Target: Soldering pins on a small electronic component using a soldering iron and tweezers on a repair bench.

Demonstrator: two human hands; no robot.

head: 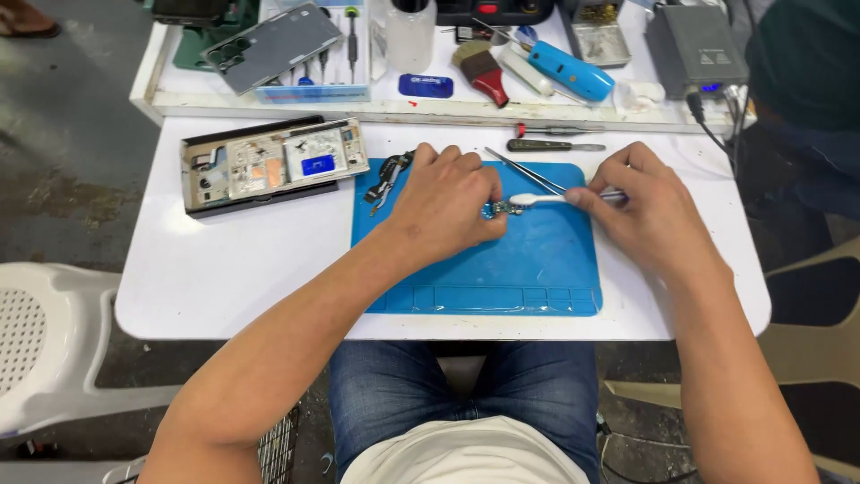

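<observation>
Head view: my left hand (445,204) pins the small circuit board (504,210) on the blue mat (537,260), right hand (647,208) closed on white brush (537,199); best light, short strokes

The left hand (445,202) pressed a small circuit board (503,210) down on the blue work mat (528,269), while the right hand (647,208) held a white toothbrush (537,199) with its head against the board. Tweezers (524,170) lay on the mat just behind. An opened phone (269,163) rested on the white surface (233,269) to the left, and two screwdrivers (555,137) lay beyond the mat.
</observation>
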